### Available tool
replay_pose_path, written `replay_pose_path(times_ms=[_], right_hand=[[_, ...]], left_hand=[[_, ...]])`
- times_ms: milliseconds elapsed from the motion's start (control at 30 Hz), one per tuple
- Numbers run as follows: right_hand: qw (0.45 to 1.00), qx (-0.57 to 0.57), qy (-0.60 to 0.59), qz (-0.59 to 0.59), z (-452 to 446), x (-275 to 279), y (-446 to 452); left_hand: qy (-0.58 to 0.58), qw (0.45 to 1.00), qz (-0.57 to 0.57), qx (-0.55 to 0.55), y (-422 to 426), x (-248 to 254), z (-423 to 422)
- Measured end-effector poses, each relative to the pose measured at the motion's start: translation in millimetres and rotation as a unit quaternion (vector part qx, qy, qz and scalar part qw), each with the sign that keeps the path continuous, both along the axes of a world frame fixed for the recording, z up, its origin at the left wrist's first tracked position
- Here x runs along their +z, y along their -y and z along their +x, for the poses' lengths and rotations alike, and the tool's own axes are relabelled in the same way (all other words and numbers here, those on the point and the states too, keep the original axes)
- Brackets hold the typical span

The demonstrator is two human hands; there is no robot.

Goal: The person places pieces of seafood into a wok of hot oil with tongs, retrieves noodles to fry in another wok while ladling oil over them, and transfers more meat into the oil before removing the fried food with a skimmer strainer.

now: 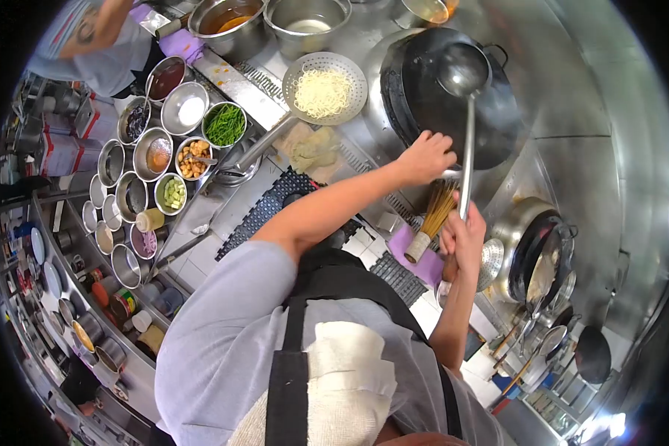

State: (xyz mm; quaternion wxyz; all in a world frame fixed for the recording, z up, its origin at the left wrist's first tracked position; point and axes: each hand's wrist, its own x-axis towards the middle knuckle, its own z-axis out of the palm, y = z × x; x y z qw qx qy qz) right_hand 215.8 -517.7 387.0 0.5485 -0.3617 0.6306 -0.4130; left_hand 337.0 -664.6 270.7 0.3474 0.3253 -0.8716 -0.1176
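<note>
My right hand (464,234) is wrapped round the handle of a long metal ladle (468,149). The ladle's bowl is over the dark wok (431,97), which sits on the range. Over the wok's near rim is my left hand (427,157), its fingers bent and somewhat apart; I make out nothing in them. Between the two hands lies a bamboo wok brush (432,219). Left of the wok, a perforated strainer (291,89) holds pale noodles (325,93).
Metal bowls of ingredients stand on the left, among them cut green vegetables (224,124) and diced pale-green pieces (172,193). Large pots (308,26) line the back. A second wok (524,256) is at right. Another person (100,44) stands at upper left.
</note>
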Motion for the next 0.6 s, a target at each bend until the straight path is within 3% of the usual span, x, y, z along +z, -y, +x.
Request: replay_pose_path(times_ms=[100,133,167,233,300,367,433,500,533,600], right_hand=[[0.996,0.063,0.063,-0.011,34,5,84],[0.991,0.102,0.085,-0.027,43,-3,123],[0.988,0.138,0.060,-0.043,53,-15,165],[0.984,0.164,-0.006,-0.073,92,-25,241],[0.967,0.191,-0.111,-0.130,122,-54,322],[0.944,0.186,-0.216,-0.165,155,-83,393],[0.946,0.161,-0.242,-0.145,185,-98,435],[0.986,0.143,-0.073,-0.043,207,-80,439],[0.988,0.132,0.063,0.049,204,-77,448],[0.923,0.148,0.333,0.122,182,-78,453]], left_hand=[[-0.122,0.992,-0.026,0.001,-59,6,60],[-0.020,0.992,0.113,-0.045,-85,-1,94],[-0.077,0.985,0.152,-0.035,-111,-13,129],[-0.098,0.979,0.124,0.129,-135,-20,211],[-0.036,0.940,0.048,0.337,-120,11,286],[0.010,0.893,0.193,0.405,-101,20,339],[-0.044,0.862,0.410,0.296,-88,-40,378],[-0.147,0.756,0.609,0.187,-63,-28,375],[-0.168,0.686,0.694,0.136,-54,-47,375],[-0.274,0.619,0.732,0.076,-49,-71,370]])
